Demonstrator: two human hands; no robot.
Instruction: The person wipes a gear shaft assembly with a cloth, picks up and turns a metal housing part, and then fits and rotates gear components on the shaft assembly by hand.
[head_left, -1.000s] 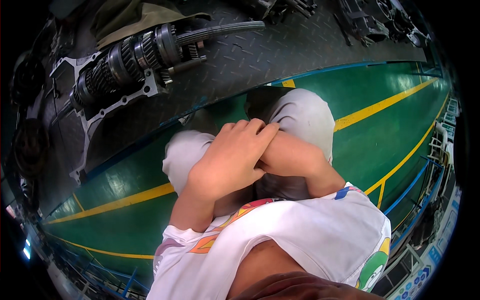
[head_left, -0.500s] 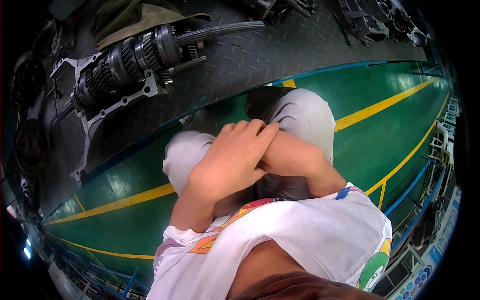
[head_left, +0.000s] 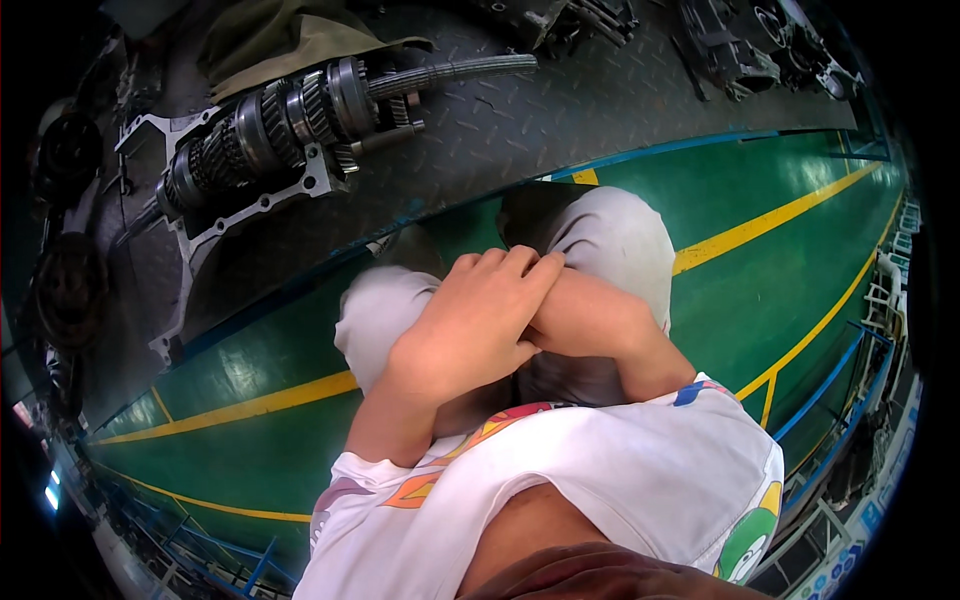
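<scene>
My left hand (head_left: 480,312) lies over my right hand (head_left: 555,318) above my lap, between my knees. Its fingers curl together across the back of the right hand near the wrist, and its thumb shows below. Beneath it, the right hand's fingers are hidden. Neither hand touches the metal parts. Ahead to the left, on a dark metal-plate bench (head_left: 520,125), a gear shaft assembly (head_left: 265,130) rests within a light-grey open casing (head_left: 245,212). A long splined shaft (head_left: 455,72) sticks out of it to the right.
An olive cloth (head_left: 300,50) lies behind the gears. Further metal parts (head_left: 735,60) sit at the far right of the bench. Dark round parts (head_left: 68,285) stand at the left. Below, the green floor (head_left: 750,280) has yellow lines; blue rails (head_left: 835,390) run at the right.
The whole view has shifted slightly, so bench, gears and knees appear a little lower and to the right. My hands keep the same clasp.
</scene>
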